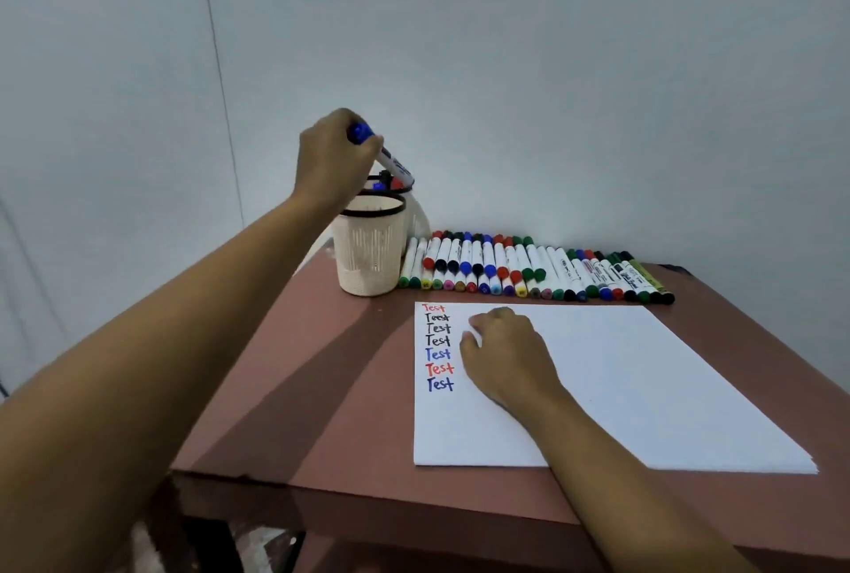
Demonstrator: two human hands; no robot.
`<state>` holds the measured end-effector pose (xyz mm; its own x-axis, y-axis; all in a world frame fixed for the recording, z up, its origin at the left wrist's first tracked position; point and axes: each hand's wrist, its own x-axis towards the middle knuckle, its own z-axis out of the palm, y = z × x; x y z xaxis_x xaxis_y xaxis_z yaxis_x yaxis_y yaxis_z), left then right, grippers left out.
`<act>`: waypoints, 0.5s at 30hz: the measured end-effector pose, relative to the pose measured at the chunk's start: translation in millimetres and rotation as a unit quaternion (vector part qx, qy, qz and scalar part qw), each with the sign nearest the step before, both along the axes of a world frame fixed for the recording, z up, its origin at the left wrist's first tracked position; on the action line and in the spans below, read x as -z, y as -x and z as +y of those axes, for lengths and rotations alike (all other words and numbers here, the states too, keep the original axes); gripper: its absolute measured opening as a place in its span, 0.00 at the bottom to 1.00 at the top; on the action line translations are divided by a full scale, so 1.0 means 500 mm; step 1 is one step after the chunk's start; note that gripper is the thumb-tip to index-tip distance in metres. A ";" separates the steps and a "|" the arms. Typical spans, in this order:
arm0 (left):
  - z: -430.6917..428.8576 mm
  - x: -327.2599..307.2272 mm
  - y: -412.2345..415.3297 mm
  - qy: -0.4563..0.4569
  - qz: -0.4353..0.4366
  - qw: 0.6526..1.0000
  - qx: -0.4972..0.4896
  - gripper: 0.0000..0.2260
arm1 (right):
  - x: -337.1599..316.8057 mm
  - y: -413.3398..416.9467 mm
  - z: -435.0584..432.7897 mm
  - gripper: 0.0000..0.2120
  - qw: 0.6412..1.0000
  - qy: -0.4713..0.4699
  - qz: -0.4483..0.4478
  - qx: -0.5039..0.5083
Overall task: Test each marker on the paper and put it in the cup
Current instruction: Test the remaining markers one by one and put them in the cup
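A person's left hand (329, 163) grips a blue-capped marker (391, 161) by its top end, the white barrel slanting down to the rim of the rear cup (417, 218), where other markers stand. A second, slatted cup (368, 250) sits in front. The right hand (503, 352) rests on the paper (644, 388), fingers loosely curled and holding nothing, beside seven written "Test" lines (438, 345). A row of markers (529, 269) lies on the worktop (322, 388) behind the paper.
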<state>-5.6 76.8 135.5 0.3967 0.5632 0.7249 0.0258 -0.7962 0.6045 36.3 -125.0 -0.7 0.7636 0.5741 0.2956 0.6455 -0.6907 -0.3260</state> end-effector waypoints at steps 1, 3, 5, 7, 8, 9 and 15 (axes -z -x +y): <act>0.017 -0.015 -0.012 -0.011 0.003 1.000 -0.016 0.08 | -0.001 0.001 0.000 0.20 1.000 0.004 -0.004 0.001; 0.048 -0.031 -0.038 -0.012 0.009 1.000 -0.025 0.08 | -0.002 0.003 0.000 0.20 1.000 0.016 -0.010 0.000; 0.068 -0.035 -0.064 -0.004 0.036 0.999 -0.010 0.12 | -0.001 0.002 0.001 0.20 1.000 0.025 -0.013 0.001; 0.076 -0.029 -0.086 -0.014 0.082 0.997 -0.002 0.14 | 0.001 -0.001 0.003 0.20 0.999 0.032 -0.017 0.003; 0.077 -0.024 -0.098 -0.028 0.102 0.994 -0.005 0.14 | 0.002 -0.003 0.004 0.20 0.999 0.035 -0.019 0.002; 0.078 -0.018 -0.109 -0.039 0.117 0.992 -0.009 0.13 | 0.003 -0.004 0.005 0.20 0.999 0.038 -0.021 0.001; 0.105 0.006 -0.159 -0.048 0.302 0.952 -0.012 0.10 | 0.006 -0.008 0.005 0.20 0.999 0.043 -0.023 -0.005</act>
